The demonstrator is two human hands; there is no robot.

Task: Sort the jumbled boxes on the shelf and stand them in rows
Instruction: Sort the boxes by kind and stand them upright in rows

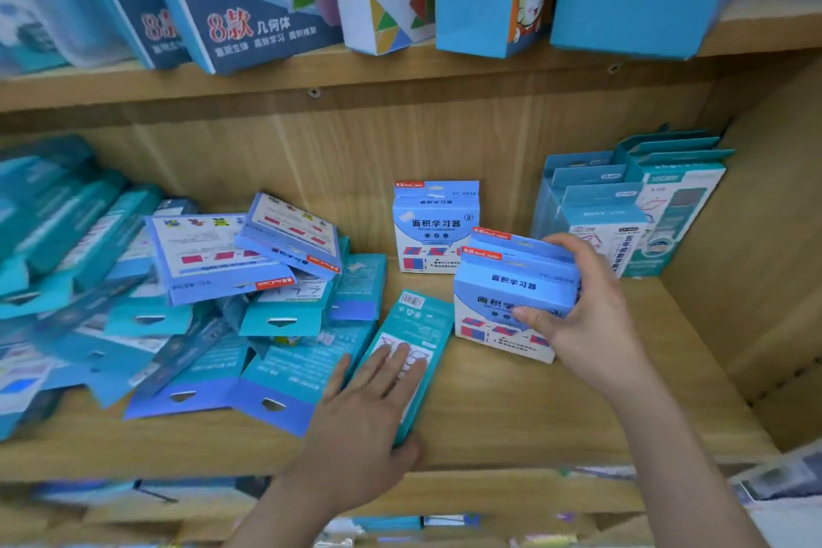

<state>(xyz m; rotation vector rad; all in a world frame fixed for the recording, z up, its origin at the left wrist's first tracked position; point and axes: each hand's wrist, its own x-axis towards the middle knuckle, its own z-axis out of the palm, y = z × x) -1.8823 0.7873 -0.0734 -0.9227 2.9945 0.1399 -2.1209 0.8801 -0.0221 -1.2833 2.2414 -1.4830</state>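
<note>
My right hand grips two light-blue boxes held together, upright, at the middle right of the wooden shelf. A matching light-blue box stands alone behind them against the back panel. My left hand lies flat on a teal box lying on the shelf, thumb at its front end. To the left, a jumbled heap of teal and light-blue boxes lies flat and overlapping. Rows of upright teal boxes stand at the right end.
The shelf above carries large blue boxes leaning over its edge. A wooden side wall closes the shelf on the right. Bare board shows along the front edge and behind my right hand. A lower shelf with blurred goods sits below.
</note>
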